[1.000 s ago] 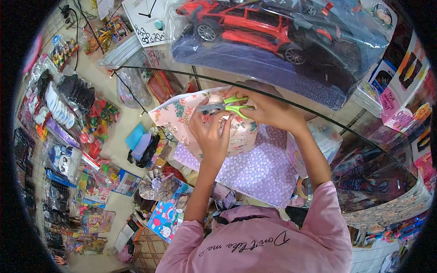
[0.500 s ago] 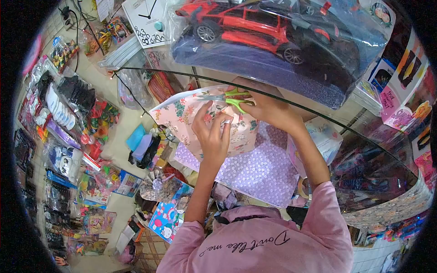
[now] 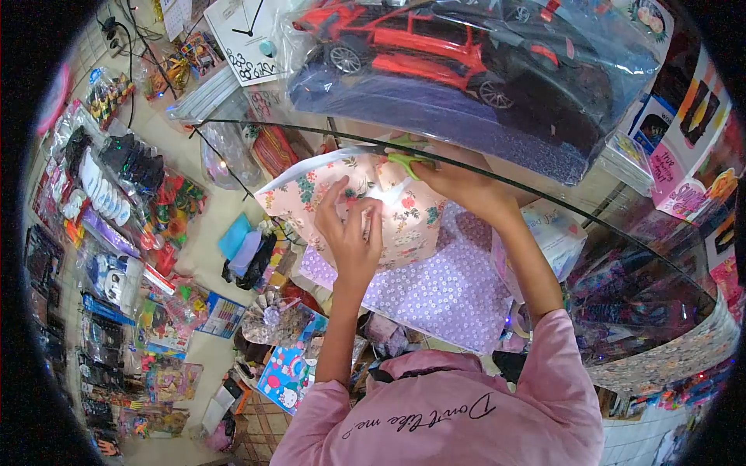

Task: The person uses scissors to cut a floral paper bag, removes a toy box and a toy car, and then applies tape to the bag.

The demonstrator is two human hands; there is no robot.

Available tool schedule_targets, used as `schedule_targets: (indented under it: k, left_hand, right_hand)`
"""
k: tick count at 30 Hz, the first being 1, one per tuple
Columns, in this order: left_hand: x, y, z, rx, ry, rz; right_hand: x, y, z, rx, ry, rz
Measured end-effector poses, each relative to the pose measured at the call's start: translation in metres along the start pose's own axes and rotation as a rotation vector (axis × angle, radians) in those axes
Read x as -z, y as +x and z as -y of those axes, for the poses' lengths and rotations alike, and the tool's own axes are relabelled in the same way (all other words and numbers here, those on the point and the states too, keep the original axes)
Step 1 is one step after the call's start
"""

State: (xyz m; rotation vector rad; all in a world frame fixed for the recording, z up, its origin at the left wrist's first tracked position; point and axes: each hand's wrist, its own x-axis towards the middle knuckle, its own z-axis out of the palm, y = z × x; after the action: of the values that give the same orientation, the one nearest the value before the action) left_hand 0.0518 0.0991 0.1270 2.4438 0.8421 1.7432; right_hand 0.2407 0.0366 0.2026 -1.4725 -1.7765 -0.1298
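Observation:
A pair of scissors with lime-green handles (image 3: 407,161) is in my right hand (image 3: 465,189), its fingers closed around the handles. The blades are hard to make out now, near the top edge of the pink floral paper (image 3: 311,194). My left hand (image 3: 350,233) is over that paper, thumb and fingertips pinched at the lower end of a small, bright white piece (image 3: 391,191), possibly tape. Under the floral paper lies a purple sheet with small white flowers (image 3: 443,299).
A red toy car (image 3: 420,46) in clear plastic sits at the back, beyond a dark glass edge (image 3: 544,189). Packaged goods (image 3: 105,186) crowd the left. A pink box (image 3: 684,167) stands at right. A blue Hello Kitty item (image 3: 284,377) is near my left elbow.
The scissors have shifted slightly up and right, and their blades no longer show plainly. My left hand has moved slightly left and down; the white piece appears larger and brighter.

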Motion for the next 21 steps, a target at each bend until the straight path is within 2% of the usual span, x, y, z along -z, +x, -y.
schedule_targets:
  k: [5, 8, 11, 13, 14, 16, 18, 20, 21]
  left_hand:
    - [0.003, 0.011, -0.007, 0.043, -0.141, -0.017]
    - [0.001, 0.020, -0.018, 0.063, -0.147, -0.049]
    - [-0.002, 0.022, -0.020, 0.058, -0.188, -0.038]
    - [-0.005, 0.018, -0.012, 0.006, -0.162, -0.010]
    - [-0.005, 0.018, -0.012, 0.027, -0.175, -0.009]
    - [-0.004, 0.019, -0.012, 0.070, -0.202, -0.007]
    - [-0.005, 0.018, -0.009, 0.139, -0.270, 0.009]
    - [-0.006, 0.019, -0.007, 0.165, -0.309, 0.010]
    - [-0.007, 0.019, -0.007, 0.156, -0.315, 0.004]
  right_hand:
    - [-0.002, -0.003, -0.009, 0.005, 0.190, 0.046]
    - [0.007, -0.004, -0.002, -0.110, 0.466, 0.160]
    - [0.006, -0.006, -0.009, -0.070, 0.463, 0.183]
    - [0.013, -0.008, 0.000, -0.020, 0.331, 0.117]
    - [0.014, -0.010, 0.004, 0.004, 0.266, 0.084]
    - [0.000, -0.022, -0.007, 0.205, -0.143, -0.066]
    - [-0.009, -0.032, -0.006, 0.223, -0.241, -0.219]
    - [-0.013, -0.034, 0.016, 0.057, -0.023, -0.373]
    - [-0.020, -0.038, 0.018, 0.008, 0.068, -0.385]
